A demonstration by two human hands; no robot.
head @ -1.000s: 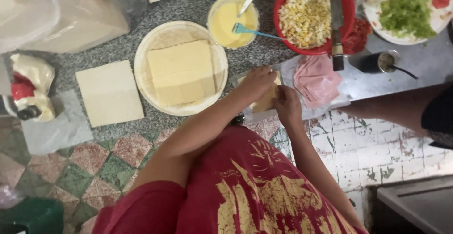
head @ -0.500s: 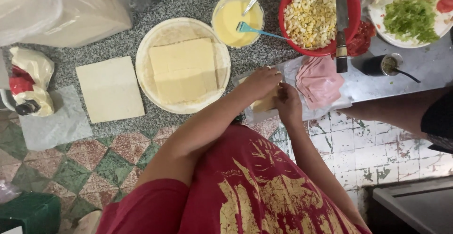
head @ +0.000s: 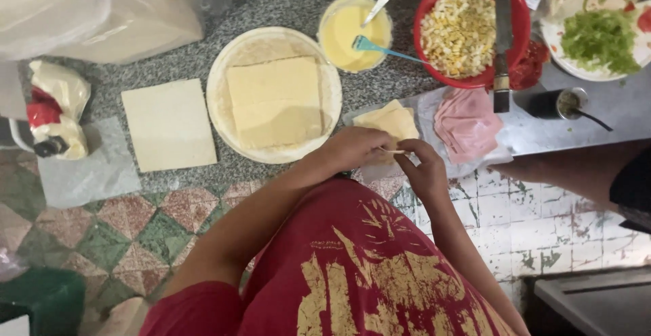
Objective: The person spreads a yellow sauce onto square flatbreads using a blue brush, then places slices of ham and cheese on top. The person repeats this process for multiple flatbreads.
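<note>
Pale folded dough lies at the counter edge; left hand and right hand pinch its near edge, fingertips pressed together, beside pink ham slices.

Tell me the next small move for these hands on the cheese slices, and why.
Probably peel the top slice clear and lift it away. Both the left hand and right hand pinch the near edge of the cheese slices, which lie on a plastic sheet beside the ham.
</note>
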